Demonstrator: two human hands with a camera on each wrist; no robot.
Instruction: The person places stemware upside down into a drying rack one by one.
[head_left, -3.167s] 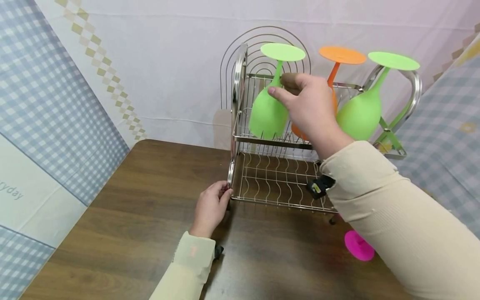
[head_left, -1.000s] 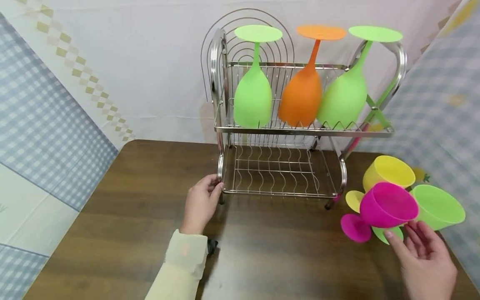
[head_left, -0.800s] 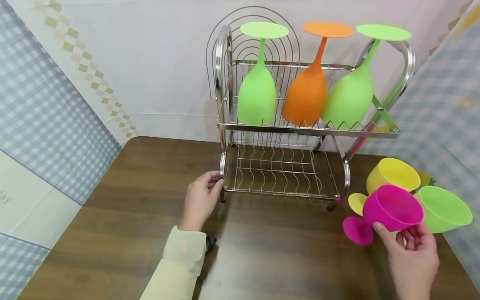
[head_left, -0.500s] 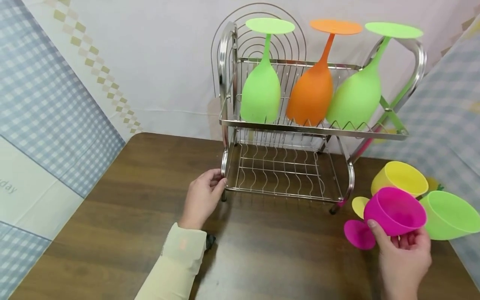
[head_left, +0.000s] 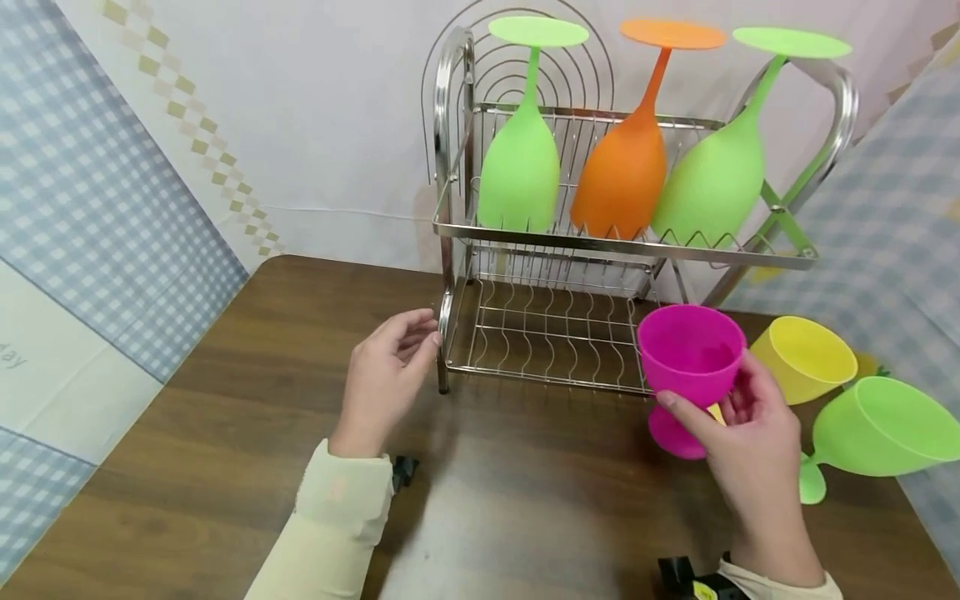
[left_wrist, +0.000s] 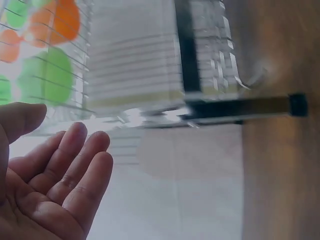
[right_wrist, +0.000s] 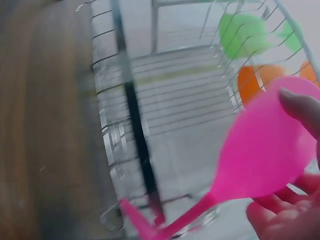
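My right hand (head_left: 750, 442) grips a magenta plastic wine glass (head_left: 690, 350) by its bowl, mouth up, in front of the rack's lower right corner. In the right wrist view the thumb lies on one side of the magenta bowl (right_wrist: 270, 145) and the fingers on the other. Beside the left post of the metal two-tier dish rack (head_left: 525, 242), my left hand (head_left: 386, 379) has its fingers loosely bent and holds nothing. In the left wrist view its fingertips (left_wrist: 100, 142) stand near the blurred rack frame. Two green wine glasses (head_left: 519, 171) and an orange one (head_left: 622, 179) stand upside down on the upper tier.
A yellow glass (head_left: 806, 358) and a green glass (head_left: 881, 429) lie on their sides at the table's right. The lower tier (head_left: 555, 342) shows bare wavy wires. The wooden table (head_left: 510, 500) extends in front; a white cloth (head_left: 337, 142) hangs behind.
My right hand left the upper tier, reached down right, took the magenta glass and brought it up and left, now upright. My left hand has let go of the rack post.
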